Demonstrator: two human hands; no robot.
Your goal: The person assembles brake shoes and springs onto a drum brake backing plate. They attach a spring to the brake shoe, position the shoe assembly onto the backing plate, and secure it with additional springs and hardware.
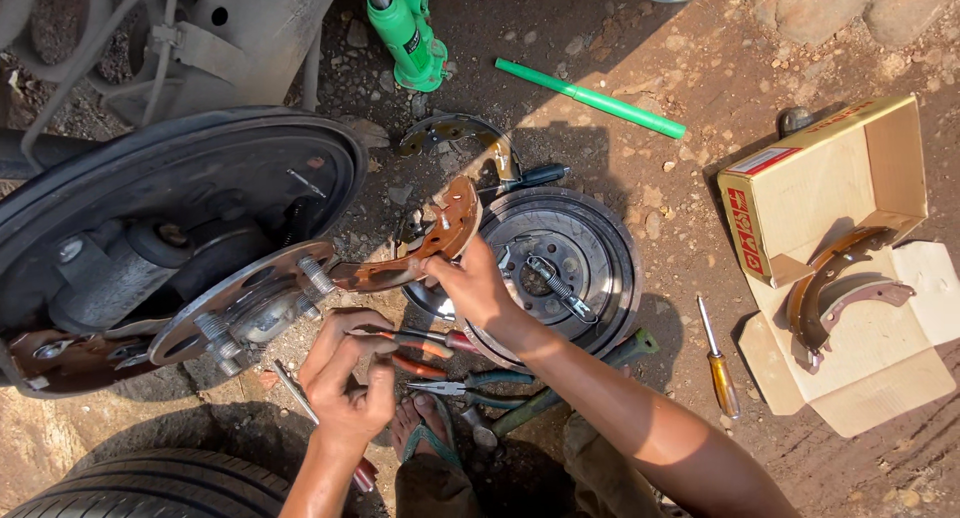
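On bare dirt beside a jacked-up car, seen from the head camera looking down: the person's right hand (470,283) has its grip pinched around a rusty brake shoe (425,248), holding it in the air between the exposed wheel hub (240,313) on the left and a brake drum (570,268) lying flat on the ground to the right. The left hand (345,378) sits nearer, fingers curled closed around the orange handles of a pair of pliers (420,343); a thin metal rod (295,393) sticks out just beside it.

A second pair of pliers (455,386) lies near a sandalled foot (425,433). Far off stand a green bottle jack (405,33) and a green jack handle (590,98). To the right, an open cardboard box (830,178) with new brake shoes (835,288) on its flap, and a screwdriver (718,363) in the dust.

Risks, as a judgement: the shoe is held by one edge only — a slip could drop it onto the foot or into the grit. The car looks to rest on the jack alone; a shift would endanger both arms near the hub.
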